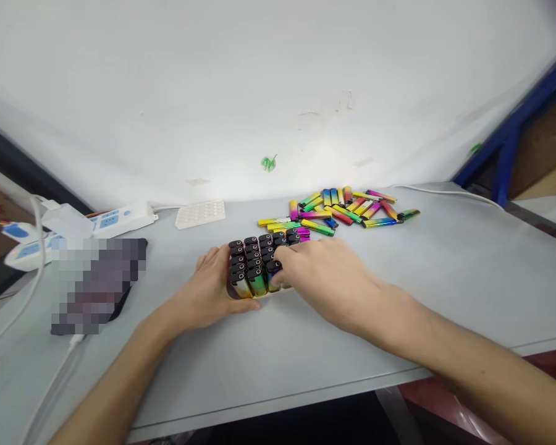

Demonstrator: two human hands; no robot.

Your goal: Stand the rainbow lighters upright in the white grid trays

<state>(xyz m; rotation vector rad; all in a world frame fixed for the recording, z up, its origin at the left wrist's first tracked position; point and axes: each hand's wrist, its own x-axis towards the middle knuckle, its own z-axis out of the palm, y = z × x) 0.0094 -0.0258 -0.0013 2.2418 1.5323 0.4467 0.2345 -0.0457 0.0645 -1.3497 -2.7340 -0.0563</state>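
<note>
Upright lighters point(257, 281) with black tops and shiny coloured bodies stand in tight rows near the middle of the table. My left hand point(208, 287) is wrapped round the left side of this block, its thumb along the front lower edge. At the block's front right, my right hand point(312, 266) pinches a lighter point(273, 270) with a black top and a blue-green body. Its other fingers are curled and partly hidden. Behind the block lies a loose pile of lighters point(366, 207) in yellow, red, green, pink and blue.
A white perforated tray point(201, 214) lies by the wall. Power strips point(115, 219) and white cables are at the left, beside a blurred dark phone-like object point(99, 284). A blue metal frame point(509, 148) stands at the right.
</note>
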